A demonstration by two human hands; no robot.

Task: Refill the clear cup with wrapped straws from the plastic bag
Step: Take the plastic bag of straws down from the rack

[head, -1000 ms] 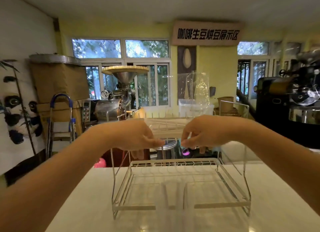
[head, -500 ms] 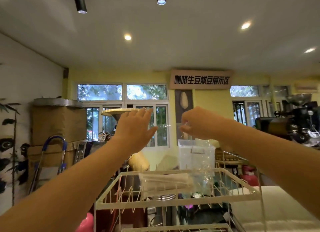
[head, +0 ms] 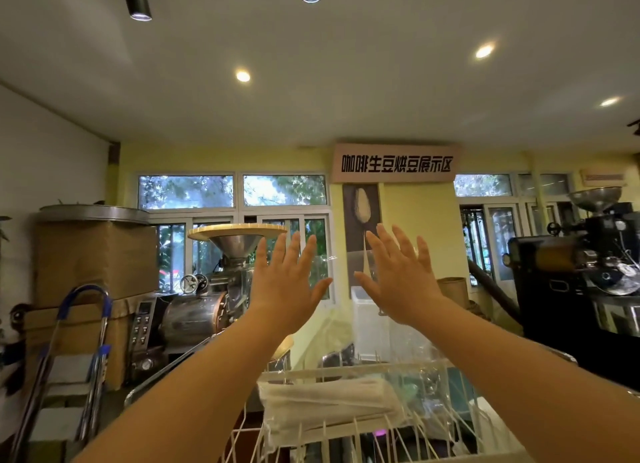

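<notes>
fingers [head: 298, 251] of the left hand [head: 285, 289] spread wide and straight, pointing up, gripping nothing. fingers [head: 398, 244] of the right hand [head: 401, 282] likewise splayed and empty, palm turned away from the camera. between the two raised hands, a thin edge of crinkled clear plastic film [head: 360, 258], faint and see-through; cannot tell whether either thumb touches it. both bare forearms stretched forward and upward from the lower corners of the view.

below the hands, the clear plastic bag of white paper-wrapped straws [head: 329, 405], lying flat and crosswise on the top tier of the white wire rack [head: 374, 431], well apart from both hands. straws bundled side by side inside the bag, reaching toward the rack's right side, where loose clear film bunches up. clear cup not made out anywhere.

behind the rack to its left, a steel coffee roaster with a wide funnel hopper [head: 239, 241]; farther left of the rack, stacked brown cardboard boxes [head: 93, 258] and a blue-handled stepladder [head: 83, 341]. behind the rack to its right, a black roasting machine [head: 575, 265]. high above the rack, a tan wall sign with black characters [head: 396, 164].
</notes>
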